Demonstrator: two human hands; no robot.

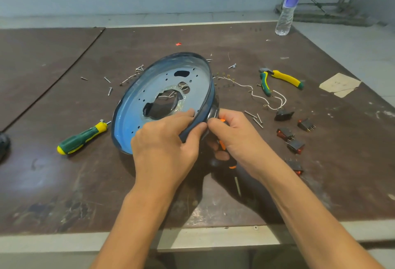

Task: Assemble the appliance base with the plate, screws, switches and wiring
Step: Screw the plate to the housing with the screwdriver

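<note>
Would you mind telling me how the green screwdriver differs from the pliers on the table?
The screwdriver lies left of the base and has one handle. The pliers lie to the base's right, with two handles spread apart. Both rest untouched on the table and share green-and-yellow grips.
</note>
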